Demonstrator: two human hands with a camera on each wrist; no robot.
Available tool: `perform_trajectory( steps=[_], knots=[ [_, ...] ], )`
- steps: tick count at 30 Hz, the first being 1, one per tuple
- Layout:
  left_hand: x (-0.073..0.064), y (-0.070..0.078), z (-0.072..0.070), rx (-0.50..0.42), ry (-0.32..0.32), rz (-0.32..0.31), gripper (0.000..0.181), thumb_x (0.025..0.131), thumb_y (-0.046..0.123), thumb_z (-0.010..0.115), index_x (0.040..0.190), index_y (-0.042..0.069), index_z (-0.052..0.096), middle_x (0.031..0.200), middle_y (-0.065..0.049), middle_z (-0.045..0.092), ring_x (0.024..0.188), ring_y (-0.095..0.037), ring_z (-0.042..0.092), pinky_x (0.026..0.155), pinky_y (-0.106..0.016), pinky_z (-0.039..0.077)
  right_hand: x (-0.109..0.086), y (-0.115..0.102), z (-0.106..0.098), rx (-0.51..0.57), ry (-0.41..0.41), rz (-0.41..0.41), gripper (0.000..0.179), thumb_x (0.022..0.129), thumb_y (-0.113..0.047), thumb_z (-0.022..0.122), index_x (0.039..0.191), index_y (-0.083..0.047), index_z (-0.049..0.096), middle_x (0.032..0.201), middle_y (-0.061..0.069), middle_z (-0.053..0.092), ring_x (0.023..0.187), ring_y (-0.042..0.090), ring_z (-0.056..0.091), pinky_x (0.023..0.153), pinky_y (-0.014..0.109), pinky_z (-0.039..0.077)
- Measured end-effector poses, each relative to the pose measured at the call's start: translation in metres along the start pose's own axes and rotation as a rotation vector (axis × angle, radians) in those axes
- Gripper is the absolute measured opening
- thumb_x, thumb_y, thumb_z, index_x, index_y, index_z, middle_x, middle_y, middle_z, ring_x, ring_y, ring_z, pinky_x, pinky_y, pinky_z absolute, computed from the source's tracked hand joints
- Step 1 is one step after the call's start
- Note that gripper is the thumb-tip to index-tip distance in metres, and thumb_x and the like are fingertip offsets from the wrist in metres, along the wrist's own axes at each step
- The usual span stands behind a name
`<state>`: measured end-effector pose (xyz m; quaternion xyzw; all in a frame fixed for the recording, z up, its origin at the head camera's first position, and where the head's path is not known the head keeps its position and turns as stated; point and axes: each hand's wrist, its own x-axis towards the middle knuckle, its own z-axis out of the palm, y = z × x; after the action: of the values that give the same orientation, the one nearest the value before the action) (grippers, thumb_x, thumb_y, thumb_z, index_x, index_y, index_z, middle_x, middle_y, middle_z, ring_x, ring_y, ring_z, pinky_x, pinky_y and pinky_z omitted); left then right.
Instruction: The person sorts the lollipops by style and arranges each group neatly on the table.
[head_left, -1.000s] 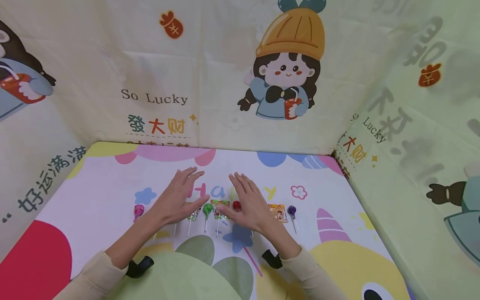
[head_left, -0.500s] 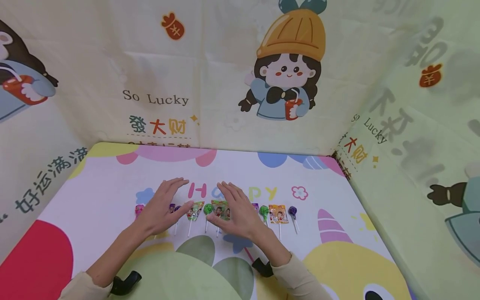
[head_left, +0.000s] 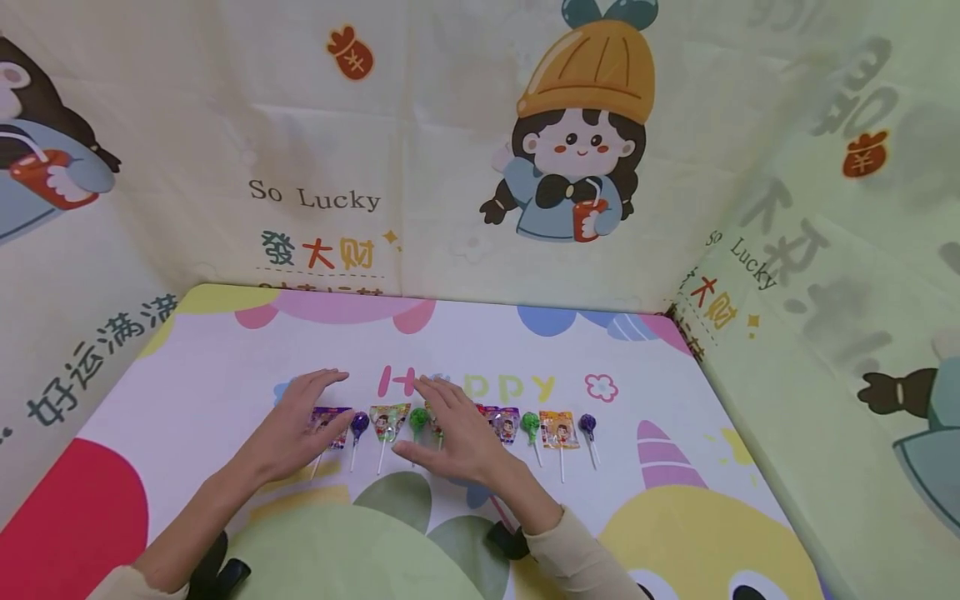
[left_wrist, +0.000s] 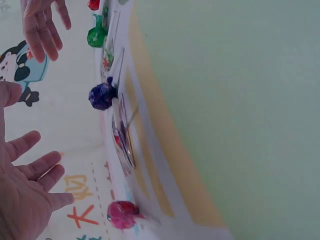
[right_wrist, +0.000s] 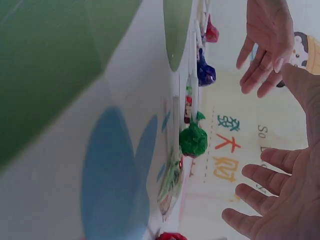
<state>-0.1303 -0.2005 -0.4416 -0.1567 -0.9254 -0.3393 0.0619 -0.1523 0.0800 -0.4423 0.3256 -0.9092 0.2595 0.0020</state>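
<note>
Several wrapped lollipops lie in a row, sticks toward me. My left hand (head_left: pixel 288 429) hovers with spread fingers over the row's left part, near a purple flat packet lollipop (head_left: pixel 330 419) and a dark purple ball lollipop (head_left: pixel 360 423). A pink ball lollipop (left_wrist: pixel 122 214), hidden by that hand in the head view, shows in the left wrist view. My right hand (head_left: pixel 461 437) hovers over the middle, fingers extended, partly covering a green ball lollipop (head_left: pixel 417 419). A red ball lollipop (right_wrist: pixel 171 236) appears at the right wrist view's lower edge. Both hands hold nothing.
Right of my right hand lie another green ball lollipop (head_left: pixel 530 423), an orange packet lollipop (head_left: pixel 559 429) and a dark purple ball lollipop (head_left: pixel 587 425). The table (head_left: pixel 225 358) has a cartoon-printed top. Printed cloth walls (head_left: pixel 442 167) enclose its back and sides.
Both hands have moved left along the row and slightly toward me, staying spread. The right-hand lollipops have come into sight, while the pink one has become covered.
</note>
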Motion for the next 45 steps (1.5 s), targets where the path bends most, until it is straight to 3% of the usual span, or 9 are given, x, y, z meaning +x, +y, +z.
perform_trajectory(
  steps=[5,10,19,23,34,45],
  knots=[
    [-0.005,-0.011,-0.006,-0.031,-0.008,0.043,0.056,0.094,0.015,0.069,0.144,0.002,0.048,0.150,-0.025,0.041,0.140,-0.047,0.033,0.108,-0.072,0.032,0.005,-0.002,0.006,0.001,-0.040,-0.016,0.085,0.094,-0.059,0.064,0.161,-0.021,0.030,0.164,0.000,0.035,0.152,0.026,0.030,0.117,0.055,0.036],
    [-0.008,-0.021,-0.014,-0.022,-0.072,0.093,0.061,0.082,0.002,0.072,0.139,0.000,0.051,0.142,-0.025,0.047,0.133,-0.047,0.036,0.105,-0.072,0.033,0.011,-0.003,0.012,0.009,-0.079,-0.044,0.082,0.094,-0.052,0.067,0.160,-0.017,0.034,0.162,0.003,0.038,0.152,0.026,0.031,0.119,0.053,0.034],
    [-0.004,-0.033,-0.022,0.046,-0.233,0.038,0.074,0.074,0.012,0.083,0.140,0.005,0.051,0.142,-0.021,0.048,0.134,-0.046,0.035,0.106,-0.074,0.034,0.024,-0.001,0.018,-0.060,-0.103,-0.108,0.077,0.093,-0.041,0.073,0.156,-0.011,0.039,0.157,0.009,0.045,0.147,0.026,0.038,0.118,0.046,0.036],
    [0.001,-0.037,-0.023,0.064,-0.279,0.053,0.077,0.071,0.017,0.085,0.139,0.006,0.052,0.140,-0.020,0.050,0.130,-0.045,0.039,0.105,-0.073,0.037,0.028,0.001,0.020,-0.048,-0.139,-0.114,0.074,0.094,-0.037,0.074,0.155,-0.010,0.041,0.156,0.009,0.046,0.147,0.025,0.039,0.120,0.042,0.033],
    [0.014,-0.043,-0.022,0.109,-0.376,0.056,0.081,0.069,0.019,0.089,0.139,0.004,0.053,0.140,-0.023,0.048,0.131,-0.048,0.037,0.106,-0.071,0.036,0.038,0.001,0.021,-0.069,-0.192,-0.106,0.065,0.092,-0.031,0.076,0.149,-0.012,0.050,0.147,0.005,0.056,0.139,0.021,0.048,0.117,0.034,0.038],
    [0.027,-0.042,-0.021,0.141,-0.420,0.043,0.069,0.068,0.026,0.091,0.127,0.008,0.061,0.125,-0.012,0.052,0.120,-0.037,0.043,0.102,-0.062,0.042,0.042,0.001,0.023,-0.100,-0.205,-0.098,0.055,0.092,-0.030,0.078,0.141,-0.012,0.058,0.138,0.002,0.063,0.130,0.018,0.055,0.112,0.030,0.042]
  ],
)
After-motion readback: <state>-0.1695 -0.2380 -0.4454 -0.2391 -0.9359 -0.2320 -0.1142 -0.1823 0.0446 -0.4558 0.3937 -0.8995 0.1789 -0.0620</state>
